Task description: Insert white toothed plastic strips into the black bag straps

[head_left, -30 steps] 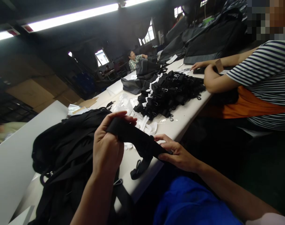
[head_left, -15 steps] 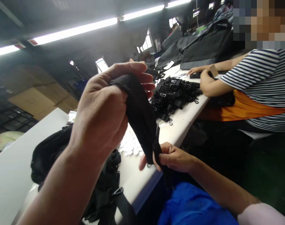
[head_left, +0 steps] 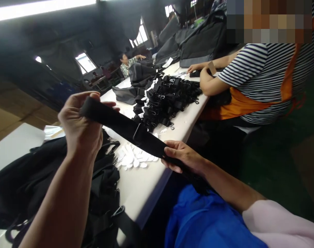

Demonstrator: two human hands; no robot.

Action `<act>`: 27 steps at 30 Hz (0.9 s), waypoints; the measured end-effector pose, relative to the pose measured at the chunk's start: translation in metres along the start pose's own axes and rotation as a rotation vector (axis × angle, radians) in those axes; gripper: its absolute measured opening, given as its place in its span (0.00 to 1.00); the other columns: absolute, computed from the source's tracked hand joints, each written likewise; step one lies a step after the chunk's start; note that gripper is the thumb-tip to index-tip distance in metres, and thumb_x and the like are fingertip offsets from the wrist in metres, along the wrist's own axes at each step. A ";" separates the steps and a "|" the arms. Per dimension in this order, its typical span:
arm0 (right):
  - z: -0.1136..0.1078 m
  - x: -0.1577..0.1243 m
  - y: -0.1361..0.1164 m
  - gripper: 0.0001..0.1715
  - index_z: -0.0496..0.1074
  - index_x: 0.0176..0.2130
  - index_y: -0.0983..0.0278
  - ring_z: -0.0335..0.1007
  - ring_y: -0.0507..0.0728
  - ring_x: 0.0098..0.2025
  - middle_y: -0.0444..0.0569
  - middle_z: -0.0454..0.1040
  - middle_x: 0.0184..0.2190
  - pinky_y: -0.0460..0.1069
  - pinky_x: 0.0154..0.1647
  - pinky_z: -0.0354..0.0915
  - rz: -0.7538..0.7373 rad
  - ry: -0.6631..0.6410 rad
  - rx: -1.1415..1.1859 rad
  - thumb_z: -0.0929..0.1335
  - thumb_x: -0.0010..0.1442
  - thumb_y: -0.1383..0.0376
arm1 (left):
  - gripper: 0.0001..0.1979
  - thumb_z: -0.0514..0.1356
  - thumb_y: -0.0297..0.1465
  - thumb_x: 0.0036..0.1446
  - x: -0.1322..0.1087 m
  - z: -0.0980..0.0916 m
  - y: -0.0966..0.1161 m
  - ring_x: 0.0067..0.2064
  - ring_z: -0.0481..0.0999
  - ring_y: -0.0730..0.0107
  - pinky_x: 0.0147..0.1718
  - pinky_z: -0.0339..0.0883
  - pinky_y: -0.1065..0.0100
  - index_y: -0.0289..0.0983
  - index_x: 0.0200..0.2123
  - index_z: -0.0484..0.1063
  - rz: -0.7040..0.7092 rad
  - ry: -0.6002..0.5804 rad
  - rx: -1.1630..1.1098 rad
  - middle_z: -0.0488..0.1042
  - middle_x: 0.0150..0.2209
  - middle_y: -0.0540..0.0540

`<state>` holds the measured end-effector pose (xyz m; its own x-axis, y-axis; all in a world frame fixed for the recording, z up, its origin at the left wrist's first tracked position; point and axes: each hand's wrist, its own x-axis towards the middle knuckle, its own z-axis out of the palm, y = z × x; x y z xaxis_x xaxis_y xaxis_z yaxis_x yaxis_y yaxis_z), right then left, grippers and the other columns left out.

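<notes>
A black webbing strap [head_left: 120, 128] is stretched on a slant between my two hands, above the table. Its upper end loops over my left hand [head_left: 82, 120], whose fingers curl around it. Lower down, my right hand [head_left: 181, 155] pinches the strap between thumb and fingers, and its tail hangs over my blue apron [head_left: 198, 220]. A slide buckle [head_left: 137, 132] sits on the strap about midway between the hands. Beneath it on the table lie several white tags [head_left: 132, 156].
A heap of black straps with metal snap hooks [head_left: 164, 100] lies on the white table [head_left: 186, 119]. More black straps and fabric [head_left: 43, 172] lie at the left. A co-worker in a striped shirt [head_left: 255, 72] sits at the right side; black bags [head_left: 203, 44] stand behind.
My left hand has moved left and back, drawing the strap out into a longer, flatter slant. The slide buckle now shows between the hands. The view has shifted right.
</notes>
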<state>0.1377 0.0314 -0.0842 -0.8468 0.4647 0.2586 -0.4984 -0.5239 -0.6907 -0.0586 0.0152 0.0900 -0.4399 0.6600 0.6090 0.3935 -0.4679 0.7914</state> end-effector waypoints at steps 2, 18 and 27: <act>-0.003 0.002 0.002 0.20 0.67 0.35 0.67 0.63 0.46 0.15 0.46 0.76 0.25 0.39 0.12 0.55 0.005 -0.017 -0.007 0.73 0.59 0.53 | 0.08 0.64 0.32 0.58 -0.005 0.008 0.002 0.27 0.76 0.69 0.35 0.74 0.60 0.33 0.31 0.72 -0.120 0.005 -0.115 0.74 0.23 0.52; -0.026 0.028 0.036 0.25 0.66 0.31 0.67 0.75 0.53 0.23 0.43 0.76 0.25 0.43 0.23 0.69 -0.114 0.258 -0.151 0.80 0.45 0.59 | 0.07 0.67 0.31 0.51 -0.002 -0.019 0.009 0.30 0.70 0.72 0.33 0.61 0.71 0.36 0.35 0.80 0.589 0.020 0.809 0.73 0.27 0.52; -0.035 0.014 0.035 0.20 0.72 0.40 0.70 0.68 0.48 0.21 0.44 0.73 0.23 0.41 0.21 0.64 0.187 0.008 -0.195 0.76 0.54 0.58 | 0.09 0.69 0.33 0.48 -0.003 -0.028 -0.013 0.19 0.63 0.77 0.16 0.57 0.75 0.34 0.30 0.79 0.130 0.009 0.407 0.69 0.20 0.54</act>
<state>0.1147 0.0441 -0.1286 -0.9188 0.3793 0.1094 -0.2878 -0.4540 -0.8432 -0.0847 0.0028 0.0795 -0.3723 0.6047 0.7041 0.7318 -0.2753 0.6234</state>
